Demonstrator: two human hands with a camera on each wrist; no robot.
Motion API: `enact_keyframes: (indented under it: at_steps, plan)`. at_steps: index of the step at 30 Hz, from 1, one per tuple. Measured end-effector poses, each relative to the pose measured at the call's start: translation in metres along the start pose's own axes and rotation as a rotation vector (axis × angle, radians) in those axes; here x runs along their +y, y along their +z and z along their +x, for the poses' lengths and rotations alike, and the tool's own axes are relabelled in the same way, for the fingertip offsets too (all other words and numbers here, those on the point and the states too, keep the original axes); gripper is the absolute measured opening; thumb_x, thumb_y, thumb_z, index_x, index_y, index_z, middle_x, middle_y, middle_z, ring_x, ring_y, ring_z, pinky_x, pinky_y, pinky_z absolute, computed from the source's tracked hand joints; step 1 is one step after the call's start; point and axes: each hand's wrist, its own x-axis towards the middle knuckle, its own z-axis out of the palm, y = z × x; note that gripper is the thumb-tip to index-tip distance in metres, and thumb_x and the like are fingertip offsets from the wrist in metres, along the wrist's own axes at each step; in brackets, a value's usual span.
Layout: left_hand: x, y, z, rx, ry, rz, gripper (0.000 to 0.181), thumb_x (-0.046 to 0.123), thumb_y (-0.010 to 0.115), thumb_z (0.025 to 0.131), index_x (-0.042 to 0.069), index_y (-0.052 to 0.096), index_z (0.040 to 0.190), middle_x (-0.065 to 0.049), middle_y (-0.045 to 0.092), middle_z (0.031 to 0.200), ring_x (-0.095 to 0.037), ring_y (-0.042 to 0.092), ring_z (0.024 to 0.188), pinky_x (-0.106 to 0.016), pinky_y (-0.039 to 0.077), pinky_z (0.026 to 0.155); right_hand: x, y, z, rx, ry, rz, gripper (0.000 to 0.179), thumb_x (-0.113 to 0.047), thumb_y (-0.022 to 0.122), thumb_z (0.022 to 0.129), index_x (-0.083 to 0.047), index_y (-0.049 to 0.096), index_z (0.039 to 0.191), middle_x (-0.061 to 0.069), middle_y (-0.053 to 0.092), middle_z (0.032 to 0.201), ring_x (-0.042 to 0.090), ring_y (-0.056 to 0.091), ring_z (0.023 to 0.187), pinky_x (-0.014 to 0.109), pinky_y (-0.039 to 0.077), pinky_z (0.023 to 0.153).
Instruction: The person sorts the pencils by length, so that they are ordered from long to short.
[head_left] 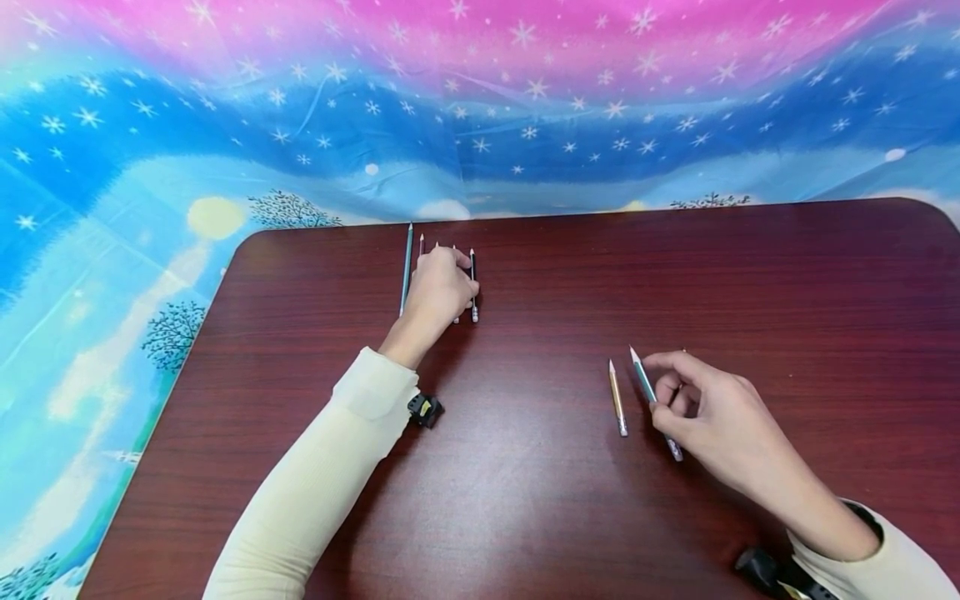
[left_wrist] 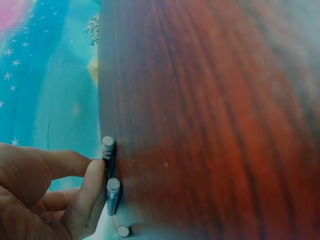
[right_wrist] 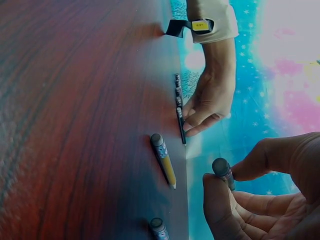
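Observation:
In the head view, my left hand [head_left: 438,287] reaches over a row of several pencils near the table's far edge. Its thumb and forefinger pinch the black pencil [head_left: 474,292] at the row's right end; silver ferrules [left_wrist: 114,186] show beside those fingers in the left wrist view. A longer teal pencil [head_left: 407,271] lies at the row's left end, while the middle ones are partly covered by the hand. My right hand [head_left: 712,408] grips another teal pencil [head_left: 642,375] between thumb and forefinger, point away from me. Left of it lies a short gold pencil [head_left: 617,400].
A further pencil [right_wrist: 159,227] shows at the bottom of the right wrist view, mostly cut off. The dark red wooden table [head_left: 525,500] ends at a snowflake-patterned cloth [head_left: 525,108] behind and on the left. Dark straps [head_left: 426,410] sit at both cuffs.

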Motion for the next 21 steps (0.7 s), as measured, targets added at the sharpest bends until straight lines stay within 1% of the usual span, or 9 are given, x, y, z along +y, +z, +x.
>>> enact_keyframes:
  at_steps: [4, 8, 16, 21]
  plan:
    - [-0.0008, 0.0001, -0.0008, -0.001, 0.020, -0.011, 0.029, 0.012, 0.066, 0.092, 0.009, 0.064, 0.121, -0.004, 0.071, 0.071, -0.016, 0.070, 0.061, -0.026, 0.052, 0.049, 0.0001, -0.0004, 0.0002, -0.002, 0.005, -0.002, 0.040, 0.002, 0.067, 0.076, -0.013, 0.064, 0.113, -0.006, 0.056, 0.079, -0.001, 0.052, 0.062, 0.015, 0.036, 0.054]
    - [-0.0008, 0.0002, -0.0012, -0.004, 0.033, -0.006, 0.030, 0.012, 0.066, 0.092, 0.008, 0.064, 0.121, -0.005, 0.071, 0.070, -0.018, 0.069, 0.059, -0.026, 0.052, 0.050, -0.0004, -0.0007, 0.0003, -0.004, 0.006, -0.005, 0.040, 0.002, 0.067, 0.076, -0.013, 0.064, 0.113, -0.006, 0.057, 0.079, 0.000, 0.052, 0.063, 0.015, 0.036, 0.055]
    - [-0.0001, -0.0002, -0.0020, -0.003, 0.027, 0.007, 0.030, 0.013, 0.067, 0.092, 0.010, 0.064, 0.122, -0.004, 0.070, 0.066, -0.017, 0.068, 0.057, -0.026, 0.051, 0.052, -0.0010, -0.0005, 0.0004, -0.006, 0.007, -0.004, 0.039, 0.002, 0.067, 0.076, -0.014, 0.064, 0.112, -0.005, 0.057, 0.079, 0.000, 0.053, 0.062, 0.016, 0.037, 0.055]
    - [-0.0002, 0.0001, -0.0036, -0.007, 0.028, -0.009, 0.030, 0.012, 0.066, 0.092, 0.010, 0.063, 0.122, -0.004, 0.070, 0.069, -0.016, 0.069, 0.060, -0.025, 0.050, 0.050, 0.0006, -0.0002, 0.0004, -0.008, 0.009, -0.003, 0.040, 0.002, 0.067, 0.076, -0.013, 0.064, 0.114, -0.006, 0.057, 0.079, -0.001, 0.052, 0.062, 0.015, 0.036, 0.056]
